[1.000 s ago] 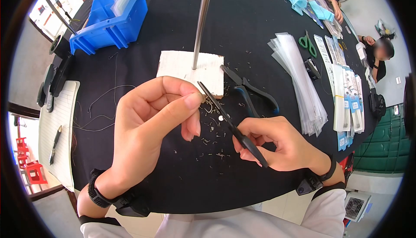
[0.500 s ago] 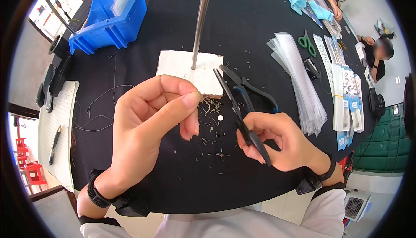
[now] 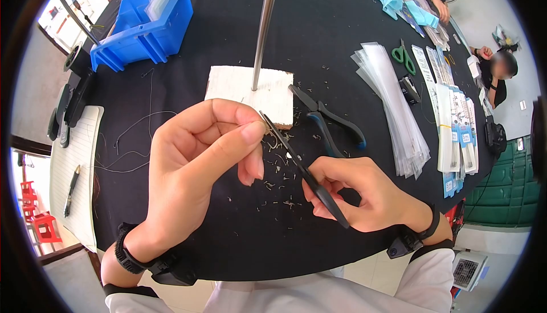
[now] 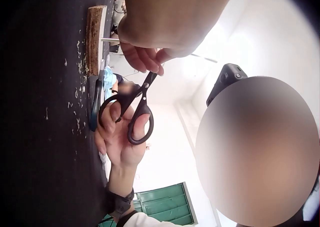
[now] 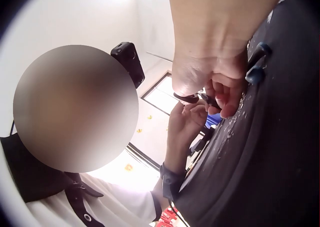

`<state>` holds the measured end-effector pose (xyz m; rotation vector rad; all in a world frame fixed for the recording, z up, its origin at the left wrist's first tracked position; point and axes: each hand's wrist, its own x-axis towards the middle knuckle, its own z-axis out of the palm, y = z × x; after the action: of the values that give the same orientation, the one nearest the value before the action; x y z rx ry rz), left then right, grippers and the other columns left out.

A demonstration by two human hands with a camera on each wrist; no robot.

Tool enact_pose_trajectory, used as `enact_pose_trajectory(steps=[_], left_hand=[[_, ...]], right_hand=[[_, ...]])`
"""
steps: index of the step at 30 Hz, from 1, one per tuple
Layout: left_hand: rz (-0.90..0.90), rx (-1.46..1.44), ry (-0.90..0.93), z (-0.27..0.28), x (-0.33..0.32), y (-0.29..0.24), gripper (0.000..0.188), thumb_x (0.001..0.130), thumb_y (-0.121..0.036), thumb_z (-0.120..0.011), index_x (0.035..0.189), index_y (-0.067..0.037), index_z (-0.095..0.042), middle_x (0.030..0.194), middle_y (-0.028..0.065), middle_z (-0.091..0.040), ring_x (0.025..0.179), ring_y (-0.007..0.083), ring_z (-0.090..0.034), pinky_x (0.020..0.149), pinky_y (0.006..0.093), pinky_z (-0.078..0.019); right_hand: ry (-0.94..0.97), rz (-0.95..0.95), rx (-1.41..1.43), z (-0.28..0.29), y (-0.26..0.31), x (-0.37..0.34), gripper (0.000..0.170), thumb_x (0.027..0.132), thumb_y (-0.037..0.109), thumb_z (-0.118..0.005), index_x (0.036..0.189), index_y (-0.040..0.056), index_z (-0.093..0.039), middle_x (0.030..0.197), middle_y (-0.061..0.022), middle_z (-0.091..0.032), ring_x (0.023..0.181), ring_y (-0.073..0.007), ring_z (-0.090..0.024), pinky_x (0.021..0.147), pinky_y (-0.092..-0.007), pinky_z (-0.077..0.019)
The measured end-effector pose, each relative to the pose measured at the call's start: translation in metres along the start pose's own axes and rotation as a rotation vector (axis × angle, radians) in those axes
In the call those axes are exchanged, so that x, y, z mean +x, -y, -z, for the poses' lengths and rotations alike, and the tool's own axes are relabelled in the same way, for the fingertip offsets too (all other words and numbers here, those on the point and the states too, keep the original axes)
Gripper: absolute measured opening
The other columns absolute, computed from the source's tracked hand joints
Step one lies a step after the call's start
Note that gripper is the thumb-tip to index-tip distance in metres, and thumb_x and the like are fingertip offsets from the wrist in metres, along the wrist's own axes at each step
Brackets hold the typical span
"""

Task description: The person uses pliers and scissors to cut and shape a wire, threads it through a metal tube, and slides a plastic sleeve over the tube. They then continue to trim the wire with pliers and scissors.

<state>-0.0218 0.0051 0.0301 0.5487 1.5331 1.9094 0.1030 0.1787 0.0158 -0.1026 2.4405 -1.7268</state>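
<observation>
Two hands are at work in front of you, close together above the cloth (image 3: 228, 244). Your left hand (image 3: 191, 162) pinches something between thumb and forefinger, too small and too well hidden to name; its other fingers curl in behind. Your right hand (image 3: 370, 193) grips the black scissors (image 4: 145, 86), thumb through one loop and at least one finger through the other, the loops apart. The scissors slant up toward your left fingertips, with their tips (image 3: 265, 117) just beside them; whether they touch, you cannot tell from here. Beyond lie the white block (image 3: 228, 88) with its rod (image 3: 265, 34) and, to the right of it, the pliers (image 3: 319, 109); pale scraps (image 3: 288, 203) lie scattered nearby.

The scissors should feel light and stiff, with smooth loops that could slide a little on damp skin, so take them by the loops, clear of the blades. The pinched bit is probably slight and easy to lose: hold it by its very edge, fingertips back from the metal.
</observation>
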Motion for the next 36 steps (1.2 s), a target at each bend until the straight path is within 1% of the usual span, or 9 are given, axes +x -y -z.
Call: enact_pose_trajectory(steps=[12,15,18,22,25,28,31,34,36], left_hand=[[0.005,0.001,-0.009,0.0,0.0,0.001,0.011,0.089,-0.01,-0.05,0.09,0.001,-0.053,0.059,0.0032,-0.051,0.051,0.0093,-0.045,0.05,0.0221,-0.0374],[0.011,0.008,-0.007,0.0,0.0,0.0,0.011,0.089,-0.01,-0.05,0.09,0.001,-0.053,0.059,0.0032,-0.051,0.051,0.0093,-0.046,0.051,0.0219,-0.0373],[0.01,0.011,-0.003,0.0,0.0,0.0,0.011,0.089,-0.01,-0.05,0.09,0.001,-0.053,0.059,0.0032,-0.051,0.052,0.0093,-0.046,0.051,0.0219,-0.0374],[0.005,0.018,0.004,0.0,0.0,-0.001,0.011,0.089,-0.01,-0.05,0.09,0.001,-0.053,0.059,0.0033,-0.051,0.052,0.0092,-0.046,0.052,0.0219,-0.0374],[0.0,0.02,0.01,0.0,0.0,-0.001,0.011,0.088,-0.009,-0.05,0.09,0.001,-0.053,0.059,0.0035,-0.051,0.052,0.0093,-0.046,0.051,0.0218,-0.0375],[-0.011,0.022,0.022,-0.001,-0.001,-0.002,0.01,0.087,-0.008,-0.051,0.09,0.001,-0.053,0.06,0.0041,-0.052,0.052,0.0095,-0.047,0.051,0.0216,-0.038],[-0.047,0.032,0.029,-0.002,-0.002,-0.002,0.009,0.086,-0.006,-0.052,0.088,0.002,-0.053,0.061,0.0048,-0.053,0.052,0.0096,-0.05,0.051,0.021,-0.0386],[-0.078,0.045,0.027,-0.005,-0.004,-0.003,0.007,0.084,-0.005,-0.054,0.087,0.002,-0.054,0.063,0.0055,-0.055,0.052,0.0096,-0.052,0.051,0.0204,-0.0391],[-0.084,0.055,0.032,-0.007,-0.006,-0.004,0.006,0.083,-0.004,-0.055,0.086,0.002,-0.054,0.065,0.0058,-0.056,0.052,0.0095,-0.053,0.05,0.0202,-0.0393]], right_hand=[[-0.033,-0.024,0.011,0.001,0.001,-0.002,0.007,0.08,0.004,-0.058,0.085,0.0011,-0.055,0.067,-0.0041,-0.061,0.047,-0.0091,-0.044,0.046,-0.0235,-0.0353],[-0.004,-0.082,-0.026,0.006,0.005,-0.002,0.008,0.081,0.001,-0.061,0.084,-0.0029,-0.056,0.073,-0.0052,-0.058,0.062,-0.0093,-0.057,0.054,-0.0205,-0.0464],[-0.066,-0.236,0.15,0.008,0.006,-0.003,0.005,0.081,0.0,-0.06,0.085,-0.0019,-0.056,0.075,-0.0039,-0.057,0.062,-0.0084,-0.056,0.055,-0.0197,-0.0463],[-0.019,-0.09,0.085,0.006,-0.001,-0.003,0.015,0.078,0.004,-0.065,0.088,-0.0003,-0.056,0.075,-0.0033,-0.055,0.06,-0.0073,-0.053,0.054,-0.0193,-0.0439],[0.01,-0.051,0.006,0.005,-0.005,-0.002,0.022,0.074,0.005,-0.068,0.091,0.0003,-0.055,0.078,-0.0029,-0.056,0.057,-0.0072,-0.051,0.051,-0.02,-0.0421],[-0.094,-0.149,-0.127,0.002,0.006,-0.001,0.026,0.073,0.012,-0.072,0.087,0.0019,-0.053,0.067,-0.0039,-0.054,0.05,-0.0105,-0.048,0.046,-0.0232,-0.0379],[-0.338,-0.064,-0.397,-0.011,0.006,-0.004,0.03,0.072,0.013,-0.072,0.093,0.0003,-0.054,0.076,-0.0061,-0.057,0.051,-0.014,-0.052,0.048,-0.0251,-0.0415],[-0.473,0.024,-0.578,-0.017,0.005,-0.004,0.032,0.074,0.014,-0.072,0.096,-0.0016,-0.056,0.082,-0.0081,-0.059,0.053,-0.0162,-0.054,0.048,-0.0258,-0.0434],[-0.531,0.112,-0.665,-0.018,0.007,-0.003,0.028,0.075,0.012,-0.07,0.096,-0.0008,-0.057,0.084,-0.008,-0.059,0.052,-0.0144,-0.053,0.047,-0.0243,-0.0415]])
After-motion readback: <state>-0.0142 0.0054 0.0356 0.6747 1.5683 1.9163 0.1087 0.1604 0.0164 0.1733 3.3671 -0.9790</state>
